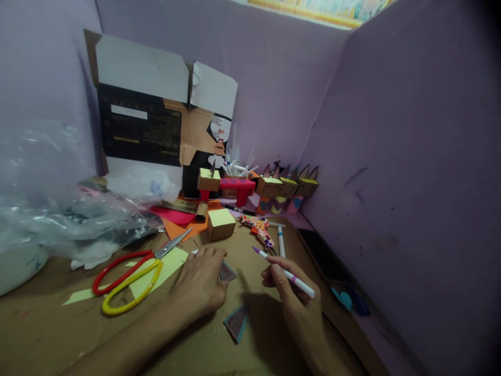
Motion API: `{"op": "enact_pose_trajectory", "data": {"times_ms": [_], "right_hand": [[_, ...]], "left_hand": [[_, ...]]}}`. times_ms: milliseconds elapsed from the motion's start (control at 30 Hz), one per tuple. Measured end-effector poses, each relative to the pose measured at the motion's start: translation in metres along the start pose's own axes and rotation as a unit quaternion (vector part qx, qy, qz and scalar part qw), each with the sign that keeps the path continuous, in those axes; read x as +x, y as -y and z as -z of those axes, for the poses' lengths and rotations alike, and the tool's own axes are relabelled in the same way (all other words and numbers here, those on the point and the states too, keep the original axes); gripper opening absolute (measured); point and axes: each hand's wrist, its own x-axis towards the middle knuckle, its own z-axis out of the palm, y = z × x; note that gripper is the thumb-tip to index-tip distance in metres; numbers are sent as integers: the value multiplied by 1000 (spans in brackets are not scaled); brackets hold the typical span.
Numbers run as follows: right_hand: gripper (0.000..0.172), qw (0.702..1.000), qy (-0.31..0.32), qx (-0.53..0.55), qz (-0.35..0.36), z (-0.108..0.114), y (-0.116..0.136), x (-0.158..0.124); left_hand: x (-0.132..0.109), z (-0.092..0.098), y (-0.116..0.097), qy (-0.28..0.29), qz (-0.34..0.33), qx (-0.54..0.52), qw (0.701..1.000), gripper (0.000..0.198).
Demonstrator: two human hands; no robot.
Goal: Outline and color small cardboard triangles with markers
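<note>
My right hand [293, 287] grips a white marker [299, 284] with a purple tip, which points up and left above the cardboard sheet [274, 334]. My left hand [203, 277] lies palm down with bent fingers, holding a small cardboard triangle [227, 271] against the sheet between thumb and fingers. Part of that triangle is hidden under the hand. A second triangle [237, 322], brownish-purple with blue-grey edges, lies closer to me between the hands. Beyond my left hand stands a small cardboard box [221, 224] with a pale yellow top.
Scissors [156, 256] with red and yellow handles lie on yellow paper [168, 269] at left. Clear plastic [70, 193] heaps behind them. A patterned glue gun [258, 230], another marker [281, 241] and a dark phone [324, 253] lie right. Eared box-headed figures [287, 188] stand behind.
</note>
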Motion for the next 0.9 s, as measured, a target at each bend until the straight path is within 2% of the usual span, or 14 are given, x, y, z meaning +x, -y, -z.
{"op": "enact_pose_trajectory", "data": {"times_ms": [200,467,667,900], "right_hand": [[21,1000,9,3,-8,-1,-1,-1],[20,1000,16,5,-8,-2,2,-1],[22,1000,13,-8,-5,-2,1,0],[21,1000,12,-7,-5,-3,2,-1]], "left_hand": [[4,-1,1,-5,-32,5,999,38],[16,8,6,58,-33,18,998,40],[15,5,4,43,-33,6,999,23],[13,6,1,40,-44,19,998,20]]}}
